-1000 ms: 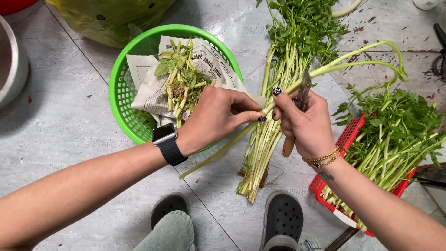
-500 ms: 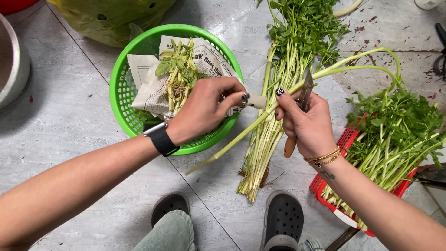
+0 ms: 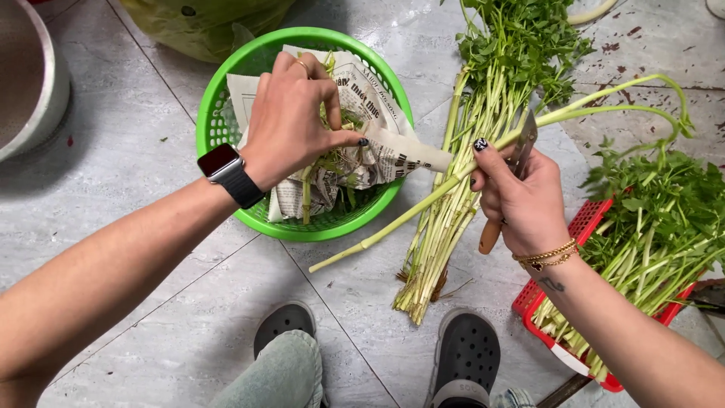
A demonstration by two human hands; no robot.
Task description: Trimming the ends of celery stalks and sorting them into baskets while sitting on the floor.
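Stem [image 3: 423, 210] and knife [image 3: 504, 181] gripped by right fingers [image 3: 480, 145], left fingers [image 3: 325, 91] seemingly pinching scraps, grey tiled floor [image 3: 113, 227].

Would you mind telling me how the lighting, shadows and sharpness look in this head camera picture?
In the head view the light is soft and even: the grey floor tiles show a dull sheen but no hard glare, and only faint shadows lie under the green basket and the stalks. The left hand, the right hand and the knife look sharp, without obvious motion blur.
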